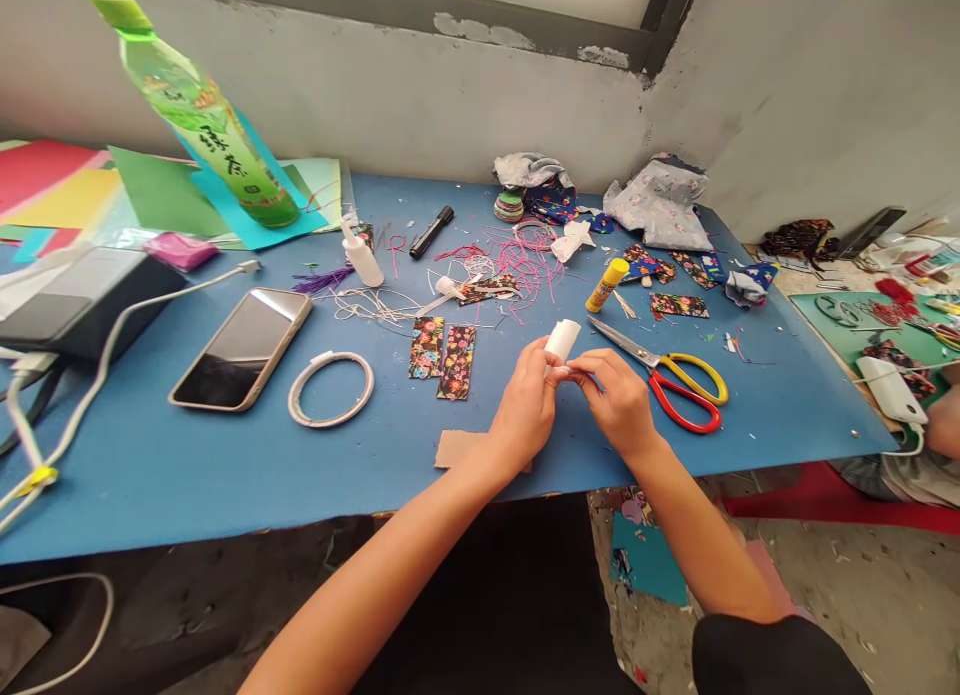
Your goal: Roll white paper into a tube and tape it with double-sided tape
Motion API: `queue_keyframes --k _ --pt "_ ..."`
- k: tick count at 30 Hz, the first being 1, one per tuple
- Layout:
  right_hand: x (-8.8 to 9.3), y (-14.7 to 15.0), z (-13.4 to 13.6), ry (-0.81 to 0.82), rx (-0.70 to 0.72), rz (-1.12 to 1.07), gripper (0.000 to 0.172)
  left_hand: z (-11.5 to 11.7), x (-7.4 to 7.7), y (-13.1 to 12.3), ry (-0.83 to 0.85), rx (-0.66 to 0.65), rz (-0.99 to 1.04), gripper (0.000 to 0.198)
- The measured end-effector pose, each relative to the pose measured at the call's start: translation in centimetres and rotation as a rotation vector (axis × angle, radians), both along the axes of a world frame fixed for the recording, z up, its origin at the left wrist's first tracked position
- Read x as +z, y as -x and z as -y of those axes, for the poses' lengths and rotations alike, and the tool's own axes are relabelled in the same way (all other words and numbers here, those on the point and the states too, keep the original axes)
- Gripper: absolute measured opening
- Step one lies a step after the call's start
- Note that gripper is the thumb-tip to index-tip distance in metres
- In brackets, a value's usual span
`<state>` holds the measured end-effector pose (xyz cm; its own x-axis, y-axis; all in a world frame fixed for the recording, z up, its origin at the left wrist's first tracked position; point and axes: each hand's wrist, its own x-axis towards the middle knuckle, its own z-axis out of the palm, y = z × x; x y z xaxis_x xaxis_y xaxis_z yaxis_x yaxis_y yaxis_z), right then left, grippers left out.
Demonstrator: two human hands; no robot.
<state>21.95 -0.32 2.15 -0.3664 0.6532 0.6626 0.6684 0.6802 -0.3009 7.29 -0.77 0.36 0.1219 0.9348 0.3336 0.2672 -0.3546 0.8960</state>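
My left hand [527, 405] is closed around a small white cylinder [563, 339] that looks like a roll or tube, its top end sticking up past the fingers. Close against it, my right hand [619, 403] has its fingertips pinched at the cylinder's lower end; whatever lies between them is too small to make out. Yellow-and-red-handled scissors [646, 356] lie just right of my right hand. Left of my hands are two dark floral strips [456, 363]. A brown cardboard piece [459, 449] lies partly under my left wrist.
A yellow glue stick [607, 285], white squeeze bottle [363, 260], black marker [432, 232] and tangled pink cords [529, 260] lie behind. Leftward are a tape ring [331, 389], phone [241, 349] and tall green bottle [210, 125]. Another person's arm [943, 425] shows at the right edge.
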Motion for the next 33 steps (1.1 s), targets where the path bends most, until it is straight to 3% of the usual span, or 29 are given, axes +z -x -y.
queue_keyframes --k 5,12,15,19,22,26,33 --pt "0.1 0.4 0.3 -0.131 -0.114 0.129 0.018 0.5 0.3 -0.2 0.018 -0.042 0.060 0.013" --pt "0.6 1.0 0.6 -0.152 -0.144 -0.099 0.021 1.3 0.4 -0.6 0.060 -0.176 0.298 0.036" --pt "0.7 0.8 0.6 -0.167 -0.147 -0.131 0.026 1.3 0.4 -0.8 0.096 -0.253 0.391 0.037" --pt "0.8 0.8 0.6 -0.160 -0.160 -0.119 0.017 1.2 0.3 -1.0 0.098 -0.279 0.473 0.033" --pt "0.7 1.0 0.7 -0.122 -0.161 -0.112 0.014 1.1 0.3 -0.9 0.087 -0.236 0.423 0.026" --pt "0.7 1.2 0.8 -0.045 -0.161 -0.126 0.014 0.9 0.2 -0.6 0.030 -0.087 0.257 0.013" --pt "0.7 0.9 0.2 0.373 -0.092 -0.186 0.036 0.8 0.2 -0.2 -0.068 0.011 -0.004 0.010"
